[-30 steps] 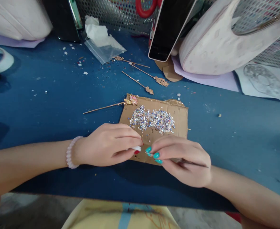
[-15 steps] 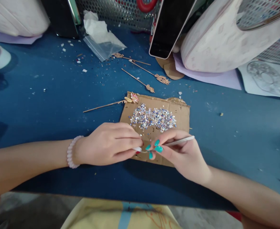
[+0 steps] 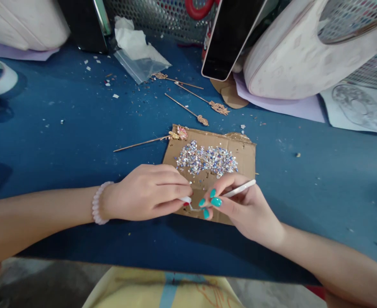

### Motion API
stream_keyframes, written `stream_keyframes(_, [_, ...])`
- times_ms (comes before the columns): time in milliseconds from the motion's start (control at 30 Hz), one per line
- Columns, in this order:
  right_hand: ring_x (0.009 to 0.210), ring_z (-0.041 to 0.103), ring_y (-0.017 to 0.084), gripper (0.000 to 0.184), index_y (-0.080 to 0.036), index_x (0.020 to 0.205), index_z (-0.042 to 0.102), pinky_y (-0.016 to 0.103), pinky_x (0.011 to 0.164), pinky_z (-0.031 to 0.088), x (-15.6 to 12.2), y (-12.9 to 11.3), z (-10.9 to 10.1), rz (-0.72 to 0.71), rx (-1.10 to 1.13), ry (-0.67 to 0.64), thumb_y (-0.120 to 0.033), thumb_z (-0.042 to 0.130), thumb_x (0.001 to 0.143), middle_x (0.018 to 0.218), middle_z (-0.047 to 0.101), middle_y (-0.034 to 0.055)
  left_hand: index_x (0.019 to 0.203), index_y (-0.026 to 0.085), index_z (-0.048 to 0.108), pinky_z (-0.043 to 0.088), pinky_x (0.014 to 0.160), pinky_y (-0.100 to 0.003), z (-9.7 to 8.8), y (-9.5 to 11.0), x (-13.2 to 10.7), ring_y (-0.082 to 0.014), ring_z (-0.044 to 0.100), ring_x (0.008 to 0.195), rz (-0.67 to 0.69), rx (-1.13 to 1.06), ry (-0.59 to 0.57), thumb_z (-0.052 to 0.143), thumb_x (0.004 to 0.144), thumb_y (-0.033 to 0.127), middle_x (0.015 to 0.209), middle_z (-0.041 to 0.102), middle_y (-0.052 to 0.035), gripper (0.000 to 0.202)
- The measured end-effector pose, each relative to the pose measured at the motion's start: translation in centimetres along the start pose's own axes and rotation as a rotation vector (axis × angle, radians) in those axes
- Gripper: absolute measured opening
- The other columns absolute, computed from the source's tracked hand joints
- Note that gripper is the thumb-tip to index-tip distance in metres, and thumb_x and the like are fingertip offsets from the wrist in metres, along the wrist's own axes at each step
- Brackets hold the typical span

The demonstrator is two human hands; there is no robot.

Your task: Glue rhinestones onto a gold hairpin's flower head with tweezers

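Observation:
My left hand (image 3: 149,192), a beaded bracelet on its wrist, is closed with the fingertips pinching a small white tip (image 3: 185,199); the rest of that piece is hidden in the hand. In my right hand (image 3: 239,205) a slim white-handled tool (image 3: 239,188) is gripped like a pen. Its thin end reaches left to the white tip and appears to touch it. Both hands are over the near part of a cardboard piece (image 3: 246,160). Just beyond the fingers lies a pile of small shiny rhinestones (image 3: 207,158). A hairpin with a pink flower (image 3: 182,133) rests on the cardboard's far left corner.
Several copper-coloured hairpins (image 3: 218,108) lie beyond the cardboard, near a clear plastic bag (image 3: 140,64). A phone (image 3: 230,40) leans at the back beside a white handbag (image 3: 281,55). A tape roll (image 3: 7,79) stands at the left, and a printed drawing (image 3: 361,107) lies at the right.
The tool in my right hand has tilted, its back end lower and further left and its thin end slightly lower. My left hand is almost still.

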State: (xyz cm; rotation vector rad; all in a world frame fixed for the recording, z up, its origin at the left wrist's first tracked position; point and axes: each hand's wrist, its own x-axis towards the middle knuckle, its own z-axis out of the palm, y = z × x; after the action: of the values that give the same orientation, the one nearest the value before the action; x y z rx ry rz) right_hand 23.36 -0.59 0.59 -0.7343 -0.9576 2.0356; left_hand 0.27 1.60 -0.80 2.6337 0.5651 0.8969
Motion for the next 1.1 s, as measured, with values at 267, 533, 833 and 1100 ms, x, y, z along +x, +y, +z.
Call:
stream_keyframes(267, [0.069, 0.073, 0.008, 0.010, -0.022, 0.090, 0.070, 0.017, 0.063, 0.061, -0.3, -1.1, -0.1, -0.003, 0.065, -0.109, -0.012, 0.069, 0.085, 0.084, 0.076, -0.0006, 0.096, 0.017, 0.064, 0.054, 0.083, -0.025, -0.3, 0.2, 0.2, -0.0140, 0.068, 0.086, -0.133, 0.002, -0.034, 0.055, 0.091, 0.015, 0.094, 0.074, -0.0027, 0.010])
stream_keyframes(533, [0.074, 0.072, 0.011, 0.013, -0.023, 0.093, 0.071, 0.023, 0.069, 0.062, 1.5, -3.0, -3.9, -0.309, -0.304, -0.063, -0.017, 0.073, 0.082, 0.088, 0.074, 0.0005, 0.096, 0.016, 0.064, 0.052, 0.078, -0.027, -0.3, -0.2, 0.2, -0.0148, 0.066, 0.085, -0.104, 0.067, -0.093, 0.053, 0.093, 0.018, 0.093, 0.073, -0.0028, 0.011])
stream_keyframes(833, [0.088, 0.069, 0.019, 0.015, -0.022, 0.089, 0.072, 0.034, 0.080, 0.057, 3.6, -5.9, -9.0, -0.467, -0.936, 0.152, -0.034, 0.074, 0.080, 0.092, 0.073, 0.0055, 0.089, 0.015, 0.066, 0.051, 0.060, -0.028, 0.1, -0.1, 0.2, -0.0168, 0.065, 0.078, 0.148, 0.282, -0.140, 0.055, 0.094, 0.021, 0.087, 0.073, -0.0038, 0.014])
stream_keyframes(1100, [0.081, 0.065, 0.018, 0.018, -0.021, 0.088, 0.070, 0.033, 0.075, 0.052, 4.1, -8.3, -13.2, -0.379, -1.226, 0.251, -0.038, 0.071, 0.081, 0.088, 0.070, 0.0043, 0.094, 0.014, 0.066, 0.055, 0.061, -0.029, 0.2, 0.1, -0.1, -0.0179, 0.066, 0.082, 0.228, 0.328, -0.160, 0.058, 0.093, 0.021, 0.093, 0.073, -0.0046, 0.011])
